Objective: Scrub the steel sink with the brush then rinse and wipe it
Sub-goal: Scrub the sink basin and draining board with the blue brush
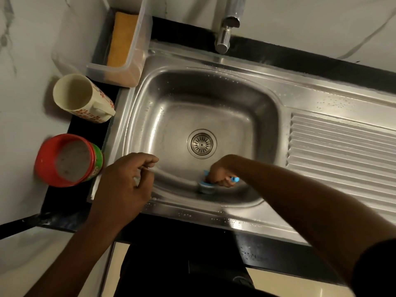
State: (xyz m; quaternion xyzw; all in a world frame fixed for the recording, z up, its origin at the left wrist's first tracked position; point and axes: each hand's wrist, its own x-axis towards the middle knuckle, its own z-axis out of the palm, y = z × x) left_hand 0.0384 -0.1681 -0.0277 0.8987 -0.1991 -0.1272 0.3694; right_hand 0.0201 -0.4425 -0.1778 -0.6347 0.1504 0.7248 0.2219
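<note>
Brush (206,187): blue handle, head down on front wall of sink (214,86) basin, low at the curve to the floor, just fwd of drain strainer (201,143). R hand (220,173) fisted round handle. Scrub step, by my read.

To do well: short overlapping strokes w/ firm pressure, work the curved seam + corners, then floor round strainer. Spotted rim wants a pass too.

L hand (126,181) over front-left rim, fingers loosely curled; can't tell if pinching anything. Better braced flat on rim.

Tap (224,39) at back, no flow visible. Drainboard (342,151) to the right; red jar (68,160) + mug (82,97) to the left.
</note>
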